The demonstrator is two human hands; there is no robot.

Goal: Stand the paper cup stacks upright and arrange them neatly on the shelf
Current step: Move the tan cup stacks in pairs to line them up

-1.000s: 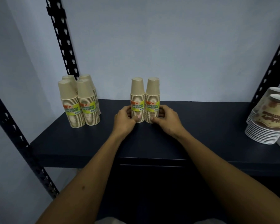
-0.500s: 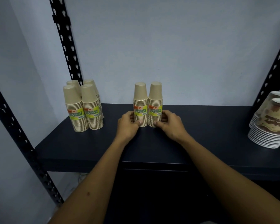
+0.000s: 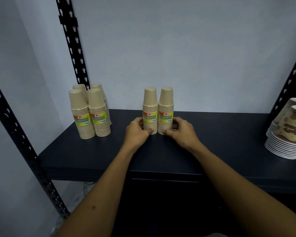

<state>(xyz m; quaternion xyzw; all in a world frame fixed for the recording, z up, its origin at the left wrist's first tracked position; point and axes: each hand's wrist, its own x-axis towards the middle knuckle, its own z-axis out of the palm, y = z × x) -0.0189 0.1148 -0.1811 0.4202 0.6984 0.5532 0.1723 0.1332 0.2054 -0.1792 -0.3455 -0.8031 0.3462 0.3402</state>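
Midway along the dark shelf [image 3: 229, 134], toward its back edge, two upright paper cup stacks [image 3: 157, 110] stand touching side by side, labels facing forward. The left hand [image 3: 137, 130] curls around the base of the left one, thumb on its front; the right hand [image 3: 181, 132] clasps the right one likewise. Near the shelf's left end stands a cluster of four stacks [image 3: 90, 112], also upright. Printed paper bowls [image 3: 287, 132] sit stacked at the right end.

No visible change since earlier.
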